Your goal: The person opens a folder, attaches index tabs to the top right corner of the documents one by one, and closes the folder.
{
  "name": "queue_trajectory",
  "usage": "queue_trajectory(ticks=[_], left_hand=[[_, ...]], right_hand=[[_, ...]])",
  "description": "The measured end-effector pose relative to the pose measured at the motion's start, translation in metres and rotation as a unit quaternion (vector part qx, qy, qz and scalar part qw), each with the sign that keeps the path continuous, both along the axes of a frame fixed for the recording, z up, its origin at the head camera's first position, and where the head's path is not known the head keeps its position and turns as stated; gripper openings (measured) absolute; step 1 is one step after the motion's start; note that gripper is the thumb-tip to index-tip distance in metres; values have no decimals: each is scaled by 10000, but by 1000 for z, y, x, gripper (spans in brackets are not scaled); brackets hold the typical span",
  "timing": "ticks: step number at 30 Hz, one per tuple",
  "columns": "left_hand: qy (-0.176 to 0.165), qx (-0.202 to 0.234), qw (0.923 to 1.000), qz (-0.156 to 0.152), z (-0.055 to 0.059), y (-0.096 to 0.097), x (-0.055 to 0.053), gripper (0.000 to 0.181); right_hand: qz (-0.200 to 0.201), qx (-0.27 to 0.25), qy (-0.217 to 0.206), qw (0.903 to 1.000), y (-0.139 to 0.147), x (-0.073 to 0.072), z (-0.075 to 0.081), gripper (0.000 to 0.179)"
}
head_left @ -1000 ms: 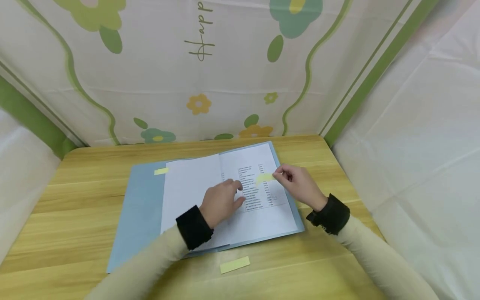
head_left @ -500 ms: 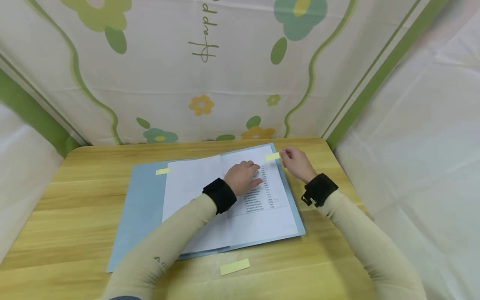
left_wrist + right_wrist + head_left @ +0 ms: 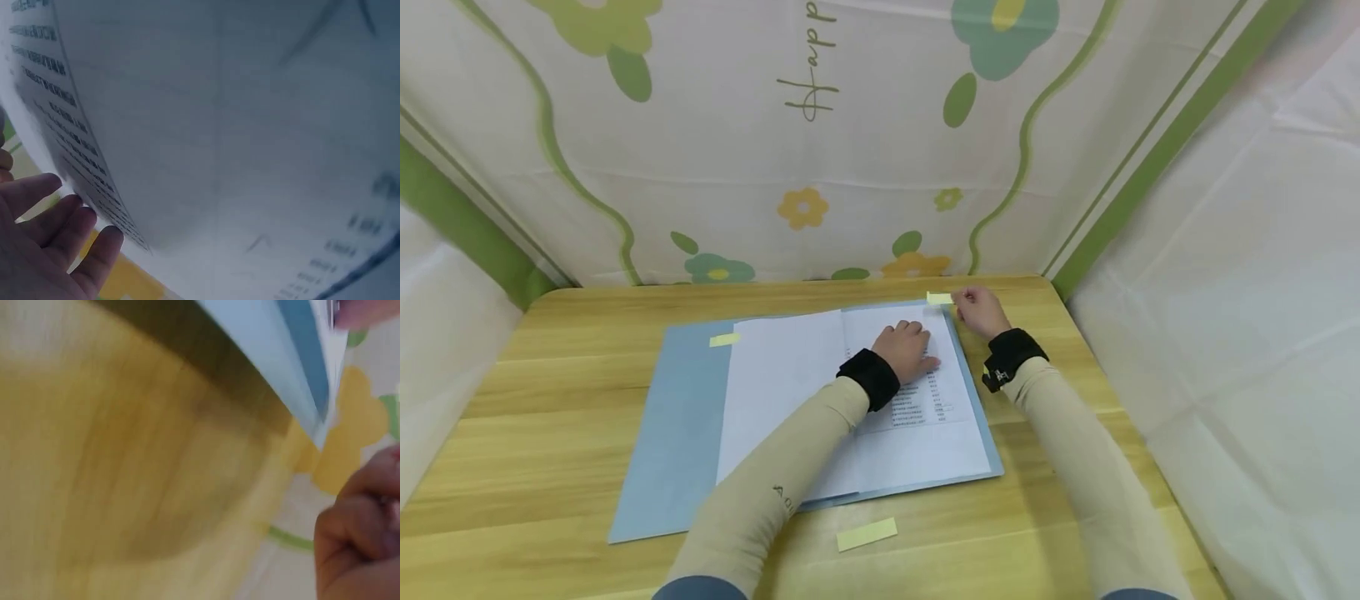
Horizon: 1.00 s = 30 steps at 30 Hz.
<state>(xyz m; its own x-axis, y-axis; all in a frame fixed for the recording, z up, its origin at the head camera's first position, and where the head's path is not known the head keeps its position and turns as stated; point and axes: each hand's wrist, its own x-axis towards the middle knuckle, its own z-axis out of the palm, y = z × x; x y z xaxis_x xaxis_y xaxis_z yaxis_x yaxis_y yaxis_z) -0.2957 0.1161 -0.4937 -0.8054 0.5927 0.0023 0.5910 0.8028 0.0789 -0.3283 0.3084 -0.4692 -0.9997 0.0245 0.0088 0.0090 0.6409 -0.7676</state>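
A blue folder [image 3: 681,433] lies spread on the table, with white sheets inside; its right-hand page [image 3: 917,458] carries rows of printed text. My left hand [image 3: 905,350] rests on that page with the fingers extended, covering part of the text; in the left wrist view the fingers [image 3: 94,250] look slightly bent over the paper. At the page's upper right corner, my right hand [image 3: 981,311] pinches the end of a yellow sticky strip [image 3: 938,298]. The right wrist view shows the curled fingers [image 3: 362,531] beside the folder's corner, the strip out of sight there.
Another yellow strip [image 3: 725,340] sits across the left sheet's edge and the folder. A further yellow strip [image 3: 867,534] lies on the wooden table [image 3: 535,417] in front of the folder. A flowered curtain [image 3: 715,167] hangs behind the table.
My right hand has carried the yellow sticky strip from over the printed text up to the page's upper right corner. My left hand has moved right and up across the page.
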Motion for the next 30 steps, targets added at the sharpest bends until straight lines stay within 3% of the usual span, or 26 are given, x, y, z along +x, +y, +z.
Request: queue_trajectory(ticks=[6,12,15,22,30], left_hand=[[-259,-156,9993,225,-14,4,6,60],[198,10,9986,486,-15,11,-2,78],[91,64,9982,588,-11,13,-5,97],[-426,-452,9978,223,3,14,-3,114],[-392,-952,9946,97,-3,17,-2,127]], right_hand=[[363,-55,-353,9987,5,-8,-26,39],[80,22,-381,9992,11,-12,-39,36],[18,106,-392,9992,13,-14,-41,36],[41,406,-388,9984,12,-12,-37,35],[59,420,-413,9982,9,-13,-37,34]])
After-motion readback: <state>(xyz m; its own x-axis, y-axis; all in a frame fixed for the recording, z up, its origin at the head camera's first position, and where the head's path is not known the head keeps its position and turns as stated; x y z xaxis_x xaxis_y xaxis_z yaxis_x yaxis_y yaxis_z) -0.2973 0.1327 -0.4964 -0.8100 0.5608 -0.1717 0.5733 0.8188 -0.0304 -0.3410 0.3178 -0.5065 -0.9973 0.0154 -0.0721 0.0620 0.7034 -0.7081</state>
